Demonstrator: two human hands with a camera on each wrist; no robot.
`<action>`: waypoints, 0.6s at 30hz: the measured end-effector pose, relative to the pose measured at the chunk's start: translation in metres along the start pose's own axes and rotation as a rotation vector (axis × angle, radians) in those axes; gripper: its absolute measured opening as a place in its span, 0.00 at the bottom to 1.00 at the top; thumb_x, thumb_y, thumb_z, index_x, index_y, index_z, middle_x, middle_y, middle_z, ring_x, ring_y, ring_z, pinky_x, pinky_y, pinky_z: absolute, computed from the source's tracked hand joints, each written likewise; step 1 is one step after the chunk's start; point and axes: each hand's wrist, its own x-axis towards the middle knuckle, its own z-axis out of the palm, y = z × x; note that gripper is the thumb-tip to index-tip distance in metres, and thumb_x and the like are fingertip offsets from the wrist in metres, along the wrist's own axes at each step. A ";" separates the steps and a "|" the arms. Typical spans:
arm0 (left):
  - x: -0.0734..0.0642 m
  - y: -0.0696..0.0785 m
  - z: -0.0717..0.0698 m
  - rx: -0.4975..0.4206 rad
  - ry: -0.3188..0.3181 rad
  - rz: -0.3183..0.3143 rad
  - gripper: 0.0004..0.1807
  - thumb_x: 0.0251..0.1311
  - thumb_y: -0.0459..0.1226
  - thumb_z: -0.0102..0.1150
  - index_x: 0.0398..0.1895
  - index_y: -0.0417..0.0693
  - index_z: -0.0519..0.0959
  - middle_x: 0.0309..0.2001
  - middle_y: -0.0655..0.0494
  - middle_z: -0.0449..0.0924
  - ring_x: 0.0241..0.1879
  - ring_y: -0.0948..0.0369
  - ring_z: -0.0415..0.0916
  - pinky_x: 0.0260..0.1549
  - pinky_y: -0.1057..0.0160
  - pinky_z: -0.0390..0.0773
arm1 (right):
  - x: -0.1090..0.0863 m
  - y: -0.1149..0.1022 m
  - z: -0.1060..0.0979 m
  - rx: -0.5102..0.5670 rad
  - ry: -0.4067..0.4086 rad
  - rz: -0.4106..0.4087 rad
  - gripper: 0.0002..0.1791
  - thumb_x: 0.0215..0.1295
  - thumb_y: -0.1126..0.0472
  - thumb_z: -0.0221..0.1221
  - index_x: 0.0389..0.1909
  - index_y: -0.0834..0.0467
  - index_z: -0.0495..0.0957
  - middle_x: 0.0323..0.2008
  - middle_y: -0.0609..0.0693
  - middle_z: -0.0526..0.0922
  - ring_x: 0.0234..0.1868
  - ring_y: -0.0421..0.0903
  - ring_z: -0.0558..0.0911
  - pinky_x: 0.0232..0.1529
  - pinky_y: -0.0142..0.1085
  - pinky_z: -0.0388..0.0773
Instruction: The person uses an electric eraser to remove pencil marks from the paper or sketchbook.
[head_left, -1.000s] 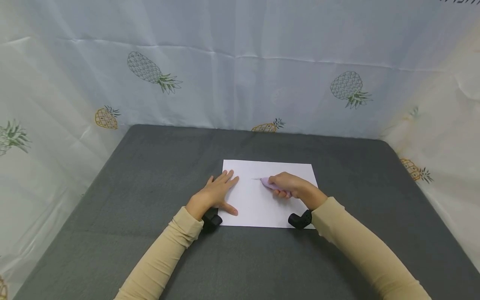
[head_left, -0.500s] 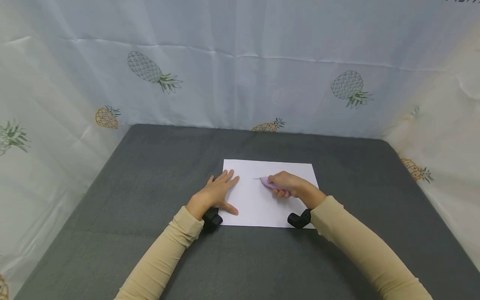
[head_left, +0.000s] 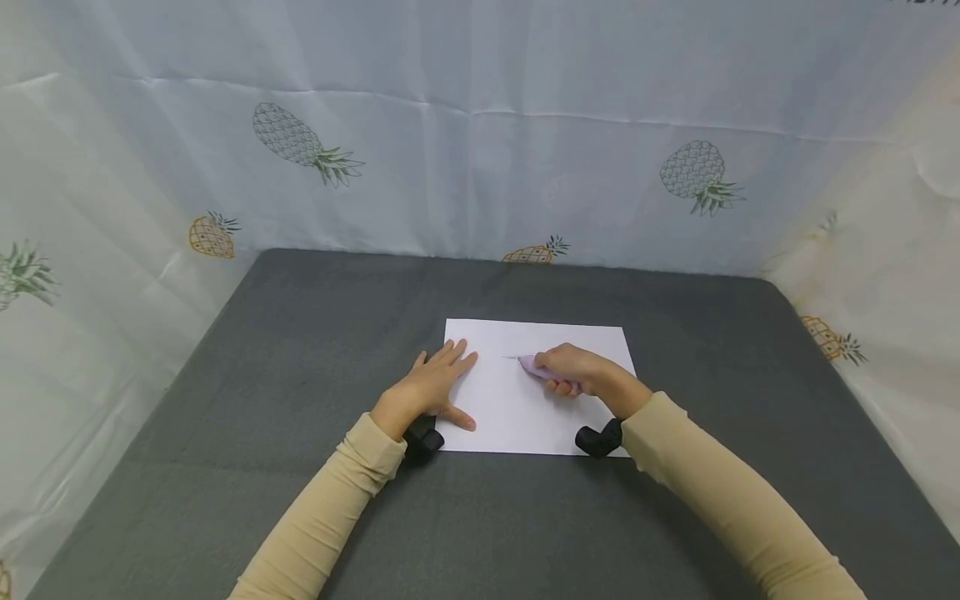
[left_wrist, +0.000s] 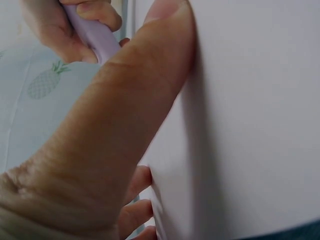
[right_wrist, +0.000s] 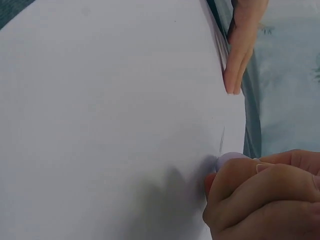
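A sheet of white paper lies on the dark table. My left hand rests on its left edge with the fingers spread and the thumb apart. In my right hand I grip a thick lavender pen-shaped tool, its tip down at the paper right of the middle. A thin line runs on the paper from that tip; whether it is drawn or cut I cannot tell. In the left wrist view the tool shows between the curled right fingers. Its tip is hidden in both wrist views.
The dark grey table stretches around the sheet. Black devices are at both wrists, the left one and the right one, close over the sheet's near corners. A pale curtain with printed pineapples hangs along the back and sides.
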 end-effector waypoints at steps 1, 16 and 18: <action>0.000 0.000 0.000 0.002 0.001 0.000 0.60 0.43 0.55 0.74 0.76 0.49 0.51 0.79 0.47 0.38 0.80 0.49 0.35 0.74 0.36 0.42 | 0.000 0.000 0.000 -0.004 0.002 -0.004 0.22 0.72 0.54 0.40 0.58 0.66 0.60 0.15 0.43 0.67 0.12 0.34 0.59 0.14 0.23 0.57; 0.000 0.000 0.001 0.007 0.001 0.001 0.60 0.42 0.55 0.74 0.76 0.48 0.51 0.79 0.47 0.39 0.80 0.49 0.35 0.74 0.36 0.42 | 0.002 0.000 0.000 -0.018 -0.001 -0.010 0.20 0.72 0.54 0.41 0.55 0.65 0.62 0.14 0.43 0.67 0.12 0.34 0.59 0.14 0.24 0.57; 0.000 0.000 0.001 0.006 0.001 -0.001 0.60 0.42 0.55 0.74 0.76 0.48 0.51 0.79 0.47 0.38 0.80 0.49 0.35 0.74 0.36 0.42 | 0.002 -0.001 0.001 -0.022 0.003 -0.014 0.21 0.72 0.54 0.41 0.55 0.65 0.62 0.14 0.43 0.67 0.12 0.34 0.59 0.14 0.24 0.57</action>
